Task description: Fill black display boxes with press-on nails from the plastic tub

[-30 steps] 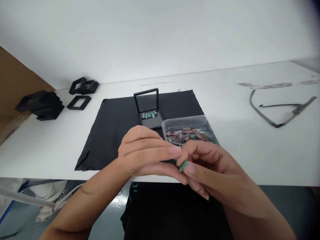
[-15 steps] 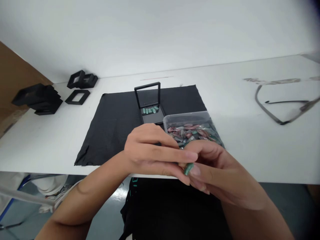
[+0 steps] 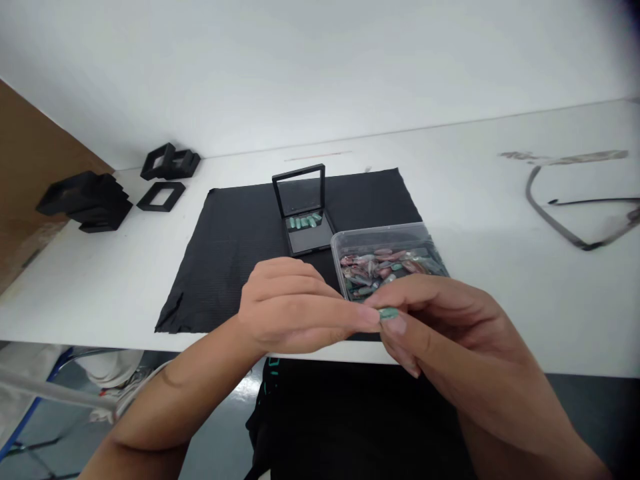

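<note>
Just in front of the clear plastic box (image 3: 379, 231), near the front edge of the white table (image 3: 520, 307), one small green piece (image 3: 389, 313) sits between two hands. The right hand (image 3: 447, 327) has it clamped between thumb and finger, while the left hand's (image 3: 293, 303) index fingertip meets its other end; whether the left hand also grips it or merely touches, I cannot tell. For handling this fine, a light, steady pinch seems best, since squeezing hard on something so short could make it shoot out. Let the right thumb do any turning and use the left fingertip to steady the end. The fingers cover much of the piece, so easing one aside would give a clearer look at its surface. Mind the knuckles too: the box, with its mixed red, grey and green pieces (image 3: 373, 265), lies right behind them, and a bump could jolt it. Beyond, on the black mat (image 3: 225, 267), a black display case (image 3: 309, 241) stands with its windowed lid raised, similar green pieces (image 3: 304, 221) lined up along the back of its base.
</note>
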Motion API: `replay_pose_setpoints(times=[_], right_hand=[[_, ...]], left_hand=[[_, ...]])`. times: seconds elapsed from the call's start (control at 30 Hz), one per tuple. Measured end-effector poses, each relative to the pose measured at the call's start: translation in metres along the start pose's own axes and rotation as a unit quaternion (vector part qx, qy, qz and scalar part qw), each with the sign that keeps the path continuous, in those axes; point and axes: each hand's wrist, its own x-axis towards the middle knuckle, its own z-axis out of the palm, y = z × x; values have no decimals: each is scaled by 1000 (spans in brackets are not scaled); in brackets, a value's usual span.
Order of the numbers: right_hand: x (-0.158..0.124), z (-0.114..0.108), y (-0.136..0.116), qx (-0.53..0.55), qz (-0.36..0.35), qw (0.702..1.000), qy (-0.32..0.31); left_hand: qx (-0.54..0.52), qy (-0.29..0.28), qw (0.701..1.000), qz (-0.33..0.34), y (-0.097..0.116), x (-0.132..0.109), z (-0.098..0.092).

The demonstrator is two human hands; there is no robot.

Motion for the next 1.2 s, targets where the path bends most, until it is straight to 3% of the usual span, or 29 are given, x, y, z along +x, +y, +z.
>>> replay_pose_setpoints(times=[0.37, 0.57, 0.9, 1.1, 1.2], right_hand=[[-1, 3, 0, -89, -37, 994, 47], [-3, 1, 4, -173, -80, 979, 77], [-8, 0, 4, -316, -165, 928, 108], [-8, -2, 6, -432, -256, 855, 129], [-8, -4, 5, -437, -257, 853, 126]], left_hand=[[-55, -67, 990, -113, 7, 4, -7], [-67, -98, 991, -56, 1, 2, -4], [-66, -79, 992, -77, -2, -2, -4], [-23, -116, 991, -56, -5, -5, -2], [3, -117, 992, -51, -6, -6, -2]])
